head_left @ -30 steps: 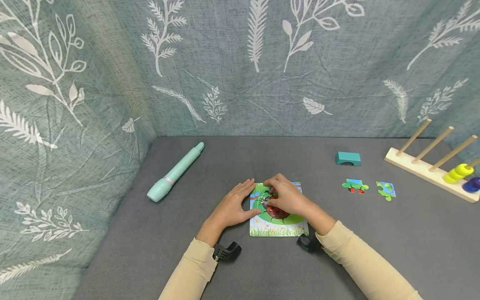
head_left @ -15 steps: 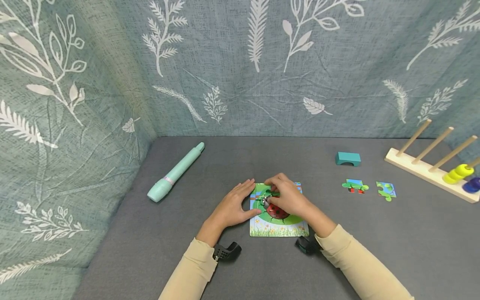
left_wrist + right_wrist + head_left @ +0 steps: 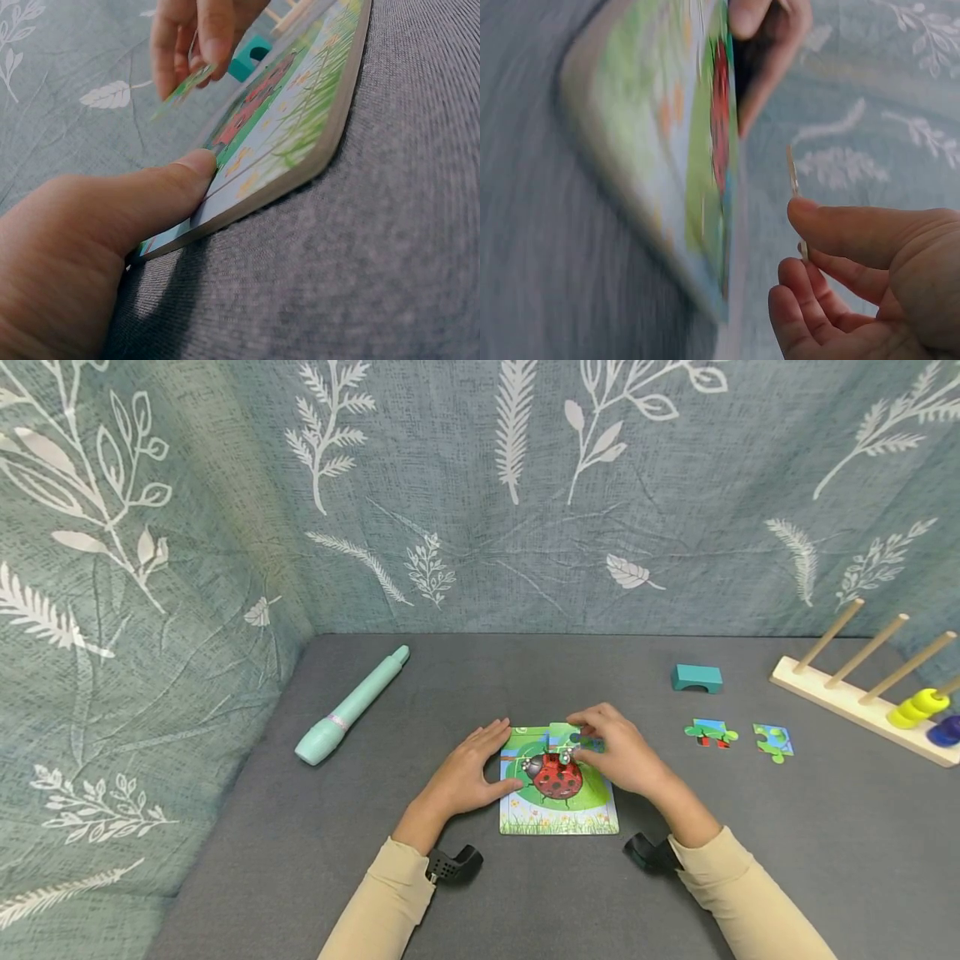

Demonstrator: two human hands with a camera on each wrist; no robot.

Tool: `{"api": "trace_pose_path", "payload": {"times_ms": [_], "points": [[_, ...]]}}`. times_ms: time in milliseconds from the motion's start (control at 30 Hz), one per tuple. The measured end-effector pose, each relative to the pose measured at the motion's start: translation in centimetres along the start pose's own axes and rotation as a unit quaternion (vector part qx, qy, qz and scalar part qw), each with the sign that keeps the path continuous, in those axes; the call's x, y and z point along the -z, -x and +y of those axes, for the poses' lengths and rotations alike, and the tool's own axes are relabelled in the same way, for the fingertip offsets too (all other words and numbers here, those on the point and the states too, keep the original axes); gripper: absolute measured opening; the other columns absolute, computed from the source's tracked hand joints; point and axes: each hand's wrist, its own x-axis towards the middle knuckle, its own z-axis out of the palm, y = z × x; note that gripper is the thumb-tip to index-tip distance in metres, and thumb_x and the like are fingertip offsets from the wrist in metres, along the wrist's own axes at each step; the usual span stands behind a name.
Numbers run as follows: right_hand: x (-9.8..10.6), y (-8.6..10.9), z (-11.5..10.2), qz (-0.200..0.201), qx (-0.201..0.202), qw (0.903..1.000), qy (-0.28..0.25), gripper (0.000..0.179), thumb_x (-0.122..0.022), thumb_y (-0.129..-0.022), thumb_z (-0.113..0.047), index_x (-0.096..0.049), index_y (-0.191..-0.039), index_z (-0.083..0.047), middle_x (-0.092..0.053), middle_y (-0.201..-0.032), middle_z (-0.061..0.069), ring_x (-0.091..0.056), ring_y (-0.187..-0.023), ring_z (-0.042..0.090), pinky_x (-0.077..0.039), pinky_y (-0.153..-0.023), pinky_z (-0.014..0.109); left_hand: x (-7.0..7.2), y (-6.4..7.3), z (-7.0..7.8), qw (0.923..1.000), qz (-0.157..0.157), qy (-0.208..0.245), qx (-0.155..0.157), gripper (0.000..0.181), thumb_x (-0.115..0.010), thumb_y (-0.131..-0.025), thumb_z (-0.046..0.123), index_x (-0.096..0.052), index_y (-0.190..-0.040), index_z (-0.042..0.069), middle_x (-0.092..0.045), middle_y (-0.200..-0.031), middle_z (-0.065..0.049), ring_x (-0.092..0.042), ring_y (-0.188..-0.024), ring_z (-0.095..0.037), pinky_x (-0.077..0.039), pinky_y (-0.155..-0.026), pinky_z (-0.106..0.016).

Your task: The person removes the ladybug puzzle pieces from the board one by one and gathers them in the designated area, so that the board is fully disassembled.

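A square jigsaw puzzle board with a ladybug picture and a grassy lower border lies on the table. My left hand rests along its left edge with fingers straight, the thumb lying on the board's face. Over the board's upper right part, my right hand pinches a green puzzle piece between thumb and fingers. That puzzle piece appears edge-on in the right wrist view, raised off the board. Part of the board's upper right corner is hidden behind the piece and hand.
Two loose puzzle pieces, one green and red and one green and blue, lie to the right. Behind them stands a teal arch block. A wooden peg stacker with yellow and purple beads is far right, a mint microphone-shaped object at left.
My right hand has moved right from over the ladybug's head, and the pinched puzzle piece now shows raised in its fingers. The left hand has stayed in place.
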Motion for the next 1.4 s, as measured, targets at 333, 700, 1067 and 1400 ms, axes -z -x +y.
{"api": "trace_pose_path", "payload": {"times_ms": [333,700,1067,1400], "points": [[3.8,2.0,3.2,0.025,-0.031,0.9988,0.029,0.044,-0.068,-0.085,-0.002,-0.056,-0.127,0.002,-0.051,-0.118,0.019,-0.055,-0.105,0.033,-0.049,-0.092,0.049,-0.2,0.2,0.0,1.0000,0.001,0.004,0.001,0.081,-0.070,-0.083,0.041,-0.036,-0.146,0.003,-0.034,-0.152,-0.012,-0.029,-0.142,-0.026,-0.023,-0.120,-0.041],[6.0,3.1,6.1,0.036,-0.049,0.9966,0.055,0.041,-0.064,-0.087,0.000,-0.054,-0.127,0.007,-0.050,-0.117,0.024,-0.053,-0.105,0.039,-0.047,-0.090,0.053,-0.4,0.3,-0.1,0.9999,-0.007,0.009,0.012,0.082,-0.069,-0.083,0.042,-0.035,-0.147,0.004,-0.032,-0.153,-0.010,-0.027,-0.143,-0.025,-0.021,-0.121,-0.041],[6.7,3.7,7.4,0.046,-0.066,0.9903,0.113,0.040,-0.064,-0.087,-0.003,-0.056,-0.125,0.005,-0.051,-0.122,0.027,-0.047,-0.114,0.047,-0.038,-0.095,0.064,-0.3,0.2,0.1,0.9999,-0.004,0.006,0.010,0.082,-0.070,-0.082,0.042,-0.036,-0.146,0.004,-0.033,-0.153,-0.010,-0.028,-0.143,-0.025,-0.021,-0.121,-0.040],[6.7,3.9,8.0,0.040,-0.063,0.9882,0.133,0.038,-0.063,-0.088,-0.004,-0.056,-0.124,0.006,-0.050,-0.125,0.027,-0.043,-0.119,0.046,-0.035,-0.098,0.064,-0.5,0.0,0.0,1.0000,0.000,0.002,0.001,0.082,-0.069,-0.082,0.042,-0.036,-0.146,0.003,-0.034,-0.152,-0.011,-0.029,-0.143,-0.025,-0.022,-0.120,-0.040]]}}
